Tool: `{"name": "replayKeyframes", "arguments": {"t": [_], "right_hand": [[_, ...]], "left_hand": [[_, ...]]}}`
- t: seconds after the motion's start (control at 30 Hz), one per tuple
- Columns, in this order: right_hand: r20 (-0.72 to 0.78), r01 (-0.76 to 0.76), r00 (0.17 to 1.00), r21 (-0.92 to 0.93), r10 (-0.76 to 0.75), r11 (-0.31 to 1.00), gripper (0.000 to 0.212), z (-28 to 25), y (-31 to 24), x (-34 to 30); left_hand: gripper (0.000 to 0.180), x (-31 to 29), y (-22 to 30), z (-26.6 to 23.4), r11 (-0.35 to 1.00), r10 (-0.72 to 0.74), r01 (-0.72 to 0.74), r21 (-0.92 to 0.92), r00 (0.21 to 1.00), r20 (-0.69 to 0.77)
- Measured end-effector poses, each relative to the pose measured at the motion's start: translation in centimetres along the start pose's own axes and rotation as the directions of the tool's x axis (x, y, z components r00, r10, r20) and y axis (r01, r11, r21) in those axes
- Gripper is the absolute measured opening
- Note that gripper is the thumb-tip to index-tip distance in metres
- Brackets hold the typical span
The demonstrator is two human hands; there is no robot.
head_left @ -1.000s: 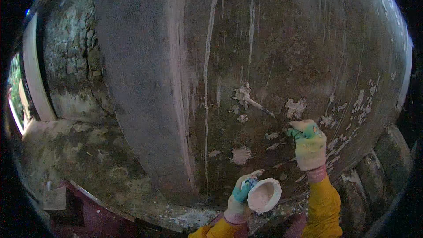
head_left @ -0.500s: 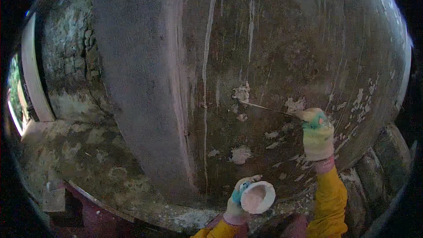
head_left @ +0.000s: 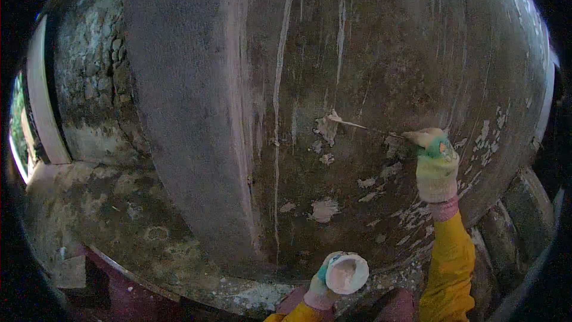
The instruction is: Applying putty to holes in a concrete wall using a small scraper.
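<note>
While left hand (head_left: 325, 280) grips a cup (head_left: 347, 273), right hand (head_left: 436, 164) clasps a brush (head_left: 357, 124) pointing left at the wall patch (head_left: 326, 126).

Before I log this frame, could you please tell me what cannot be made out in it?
- Head view: what the small cup in the left hand holds; its pale inside is too blurred.
- Head view: the thin tool in the right hand; its kind is too small to tell.
- Head view: the person's body, cut off by the lower edge.
- Head view: the wall corners, lost in the dark rim.
</note>
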State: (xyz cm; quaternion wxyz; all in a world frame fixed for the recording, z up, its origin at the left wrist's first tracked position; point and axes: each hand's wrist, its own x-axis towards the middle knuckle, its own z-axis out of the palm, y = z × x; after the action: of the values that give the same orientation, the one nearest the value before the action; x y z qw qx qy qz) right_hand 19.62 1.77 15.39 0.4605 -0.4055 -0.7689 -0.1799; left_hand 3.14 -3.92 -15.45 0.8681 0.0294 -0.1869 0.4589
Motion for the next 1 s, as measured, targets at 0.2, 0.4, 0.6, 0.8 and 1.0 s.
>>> {"name": "replayKeyframes", "arguments": {"t": [0.2, 0.4, 0.6, 0.8, 1.0], "right_hand": [[0.003, -0.289, 0.94, 0.54, 0.342, 0.79, 0.031, 1.1, -0.4, -0.3], [-0.038, -0.114, 0.991, 0.262, 0.128, 0.958, 0.03, 1.6, -0.1, -0.9], [-0.049, -0.278, 0.931, 0.548, 0.362, 0.789, 0.029, 2.3, -0.8, -1.3], [-0.061, -0.094, 0.993, 0.139, 0.103, 0.986, 0.032, 2.5, -0.2, -2.0], [-0.029, -0.224, 0.962, 0.49, 0.273, 0.842, 0.023, 2.4, 0.2, -2.1]], "left_hand": [[0.032, 0.5, 0.4, -0.3, 0.99, -0.139, 0.13, -0.06, 0.971, -0.194], [0.035, -0.5, -0.1, 2.7, 0.924, 0.064, 0.09, 0.372, 0.922, -0.382], [0.033, -0.7, 0.0, 2.7, 0.957, 0.046, 0.06, 0.285, 0.935, -0.352], [0.032, -0.5, 0.4, -0.7, 0.99, -0.042, 0.05, 0.13, 0.997, -0.063], [0.034, -0.2, 0.3, -0.3, 0.983, -0.101, 0.059, -0.174, 0.965, -0.244]]}}
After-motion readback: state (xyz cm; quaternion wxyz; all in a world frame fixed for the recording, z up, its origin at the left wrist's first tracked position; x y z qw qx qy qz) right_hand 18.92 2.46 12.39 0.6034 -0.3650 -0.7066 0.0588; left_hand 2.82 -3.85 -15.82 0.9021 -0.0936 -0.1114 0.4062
